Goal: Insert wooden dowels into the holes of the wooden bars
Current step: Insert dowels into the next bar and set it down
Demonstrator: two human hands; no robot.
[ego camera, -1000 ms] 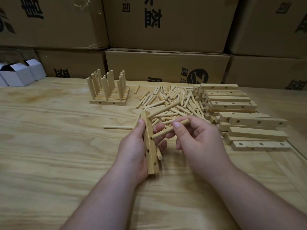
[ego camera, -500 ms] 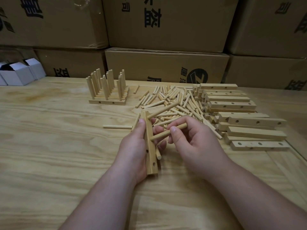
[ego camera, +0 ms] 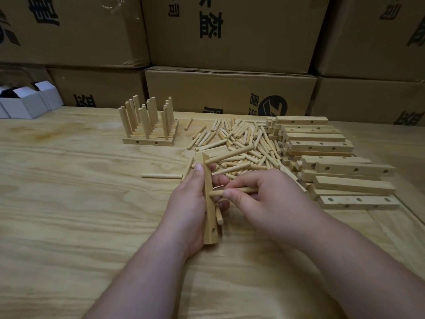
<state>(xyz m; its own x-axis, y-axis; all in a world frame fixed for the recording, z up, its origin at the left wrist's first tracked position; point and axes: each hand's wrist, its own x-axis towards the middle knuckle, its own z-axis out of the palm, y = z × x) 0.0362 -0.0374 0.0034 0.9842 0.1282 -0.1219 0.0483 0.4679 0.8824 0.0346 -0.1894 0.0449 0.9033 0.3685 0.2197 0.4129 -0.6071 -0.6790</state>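
With the left hand (ego camera: 188, 203) gripping the bar (ego camera: 208, 203) on edge above the table (ego camera: 69, 203) and the right hand (ego camera: 269, 201) pinching a dowel (ego camera: 232, 191) at its middle hole, the dowel should go in square while the bar is braced.

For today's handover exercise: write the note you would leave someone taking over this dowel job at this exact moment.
Left hand grips a wooden bar upright on edge, one dowel already in its top hole.
Right hand pinches a second dowel, tip at the bar's middle; seating can't be judged.
Done: finished bars stand at back left.
Left: this bar's remaining holes, then the stack of empty bars on the right, using the loose dowel pile.
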